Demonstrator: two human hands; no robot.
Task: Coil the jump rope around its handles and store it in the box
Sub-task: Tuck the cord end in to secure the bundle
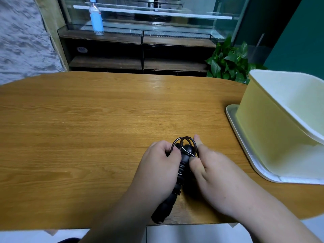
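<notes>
The black jump rope (pixel 183 161) lies near the front edge of the wooden table (pixel 98 120), its two handles side by side with rope wound around them. A small loop of rope (pixel 184 140) arches over the far ends of the handles. My left hand (pixel 157 171) grips the left side of the bundle and pinches the rope loop. My right hand (pixel 215 174) holds the right side, thumb stretched forward beside the loop. The handles' near ends (pixel 164 206) stick out towards me below my left wrist. The pale yellow box (pixel 273 123) stands open at the right.
The box rests on its white lid (pixel 245 148) at the table's right edge. Beyond the table stand a dark wooden shelf unit (pixel 140 50) with a water bottle (pixel 96 17) on top and a green plant (pixel 229 62).
</notes>
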